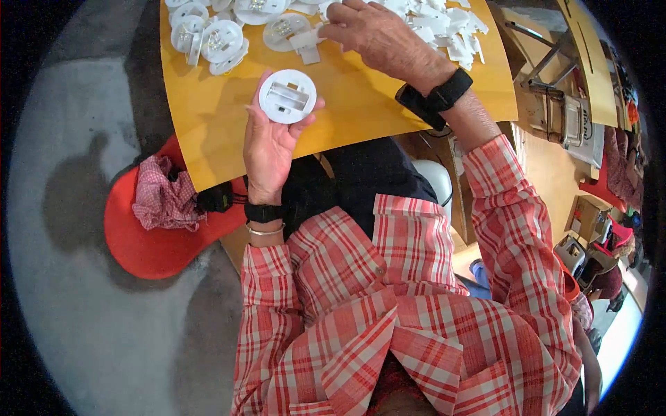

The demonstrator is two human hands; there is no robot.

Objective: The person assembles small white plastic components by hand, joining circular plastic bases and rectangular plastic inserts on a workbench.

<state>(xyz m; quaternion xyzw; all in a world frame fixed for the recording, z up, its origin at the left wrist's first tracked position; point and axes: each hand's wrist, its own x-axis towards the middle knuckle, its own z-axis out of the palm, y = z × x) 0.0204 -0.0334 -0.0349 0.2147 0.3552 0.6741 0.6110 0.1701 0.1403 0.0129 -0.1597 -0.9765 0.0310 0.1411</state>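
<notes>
My left hand (272,149) holds a round white plastic housing (272,111) from below, fingers wrapped about its rim. The housing's upper face shows a rectangular recess with small metal contacts, like a battery compartment. Above the table, my right hand (378,41) is bent at the fingers, its fingertips pinched at the edge of a small flat white plastic piece (306,52). Beside that piece lies a round white disc (283,32) with small components on it. A heap of loose white plastic pieces (451,31) spreads on the far side of my right hand.
Several round white units (222,40) are piled at the yellow table's (368,104) far left. A red chair (149,249) with a checked cloth (163,197) stands at the left. Boxes (590,216) and other people are off to the right.
</notes>
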